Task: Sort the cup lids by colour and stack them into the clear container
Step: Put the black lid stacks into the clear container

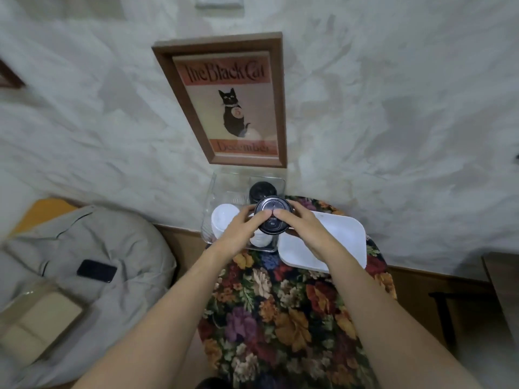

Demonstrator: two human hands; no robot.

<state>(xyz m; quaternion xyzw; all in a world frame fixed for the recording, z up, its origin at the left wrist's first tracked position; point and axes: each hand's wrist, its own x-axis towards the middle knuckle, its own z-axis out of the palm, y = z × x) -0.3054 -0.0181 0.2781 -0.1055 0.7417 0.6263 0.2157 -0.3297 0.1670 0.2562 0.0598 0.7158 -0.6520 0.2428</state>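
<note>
Centrally, just above frame middle: black cup lid [271, 220], top face up, raised over the near right part of the clear container [209, 197]. Left grip [238, 230] curled onto the lid's left edge, fingertips on its top; right grip [303, 224] curled onto the right edge likewise, so pinched from both sides. Inside the container: stack of black lids [262, 190] at the back right, stack of white lids [224, 220] at the left, another white stack [260, 240] low at the front, partly hidden under the held lid. Just right of the container, flat white tray [339, 234] on the floral worktop [280, 318]. Above, framed Black Cat poster [233, 102] on the rough white wall [393, 108]. Lower left of frame: grey beanbag [98, 234] with a dark phone [97, 270] lying on it.
</note>
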